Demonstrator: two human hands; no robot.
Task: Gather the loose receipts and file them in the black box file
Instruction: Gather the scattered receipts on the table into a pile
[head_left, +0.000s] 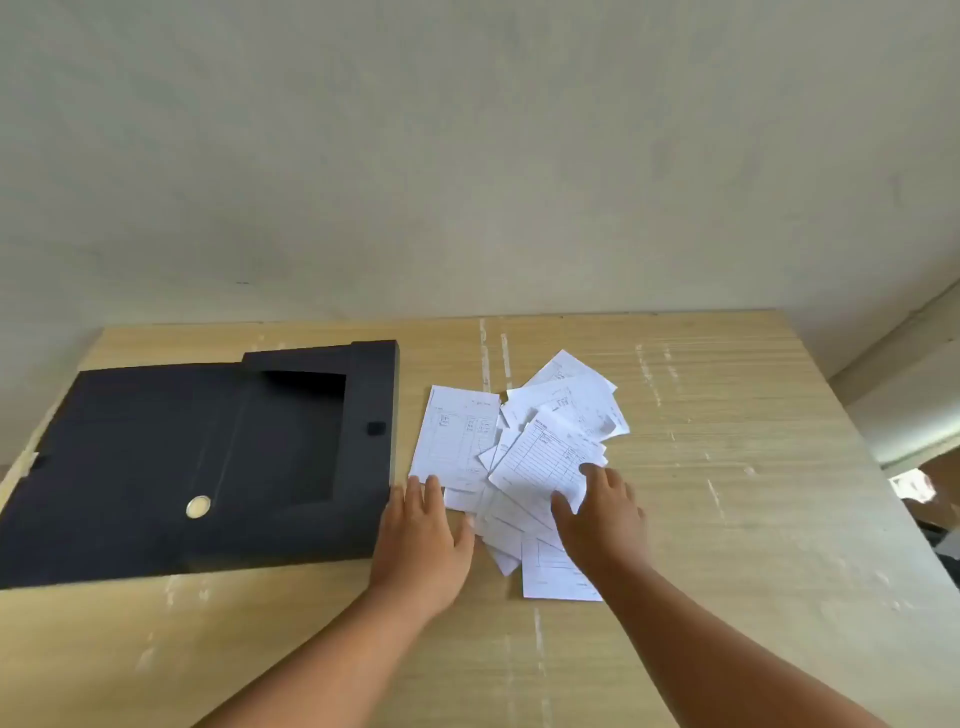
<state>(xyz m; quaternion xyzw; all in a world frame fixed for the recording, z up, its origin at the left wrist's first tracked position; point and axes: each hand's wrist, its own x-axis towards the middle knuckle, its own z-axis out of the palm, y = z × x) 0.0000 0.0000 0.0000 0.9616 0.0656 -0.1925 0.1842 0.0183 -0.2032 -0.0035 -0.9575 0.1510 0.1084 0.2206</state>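
Several white printed receipts (524, 441) lie in a loose overlapping heap on the wooden table, right of centre. The black box file (208, 457) lies open and flat at the left, its tray part nearest the heap and its lid folded out leftward with a round metal ring. My left hand (423, 540) rests palm down at the heap's left edge, fingers spread, fingertips touching the nearest receipt. My right hand (600, 512) lies flat on the heap's near right side, fingers pressing on a lined receipt. Neither hand grips a sheet.
The wooden table (727, 519) has pale scuff streaks and ends against a plain grey wall at the back. Its right edge drops off toward a lower ledge and some clutter (914, 488) at the far right.
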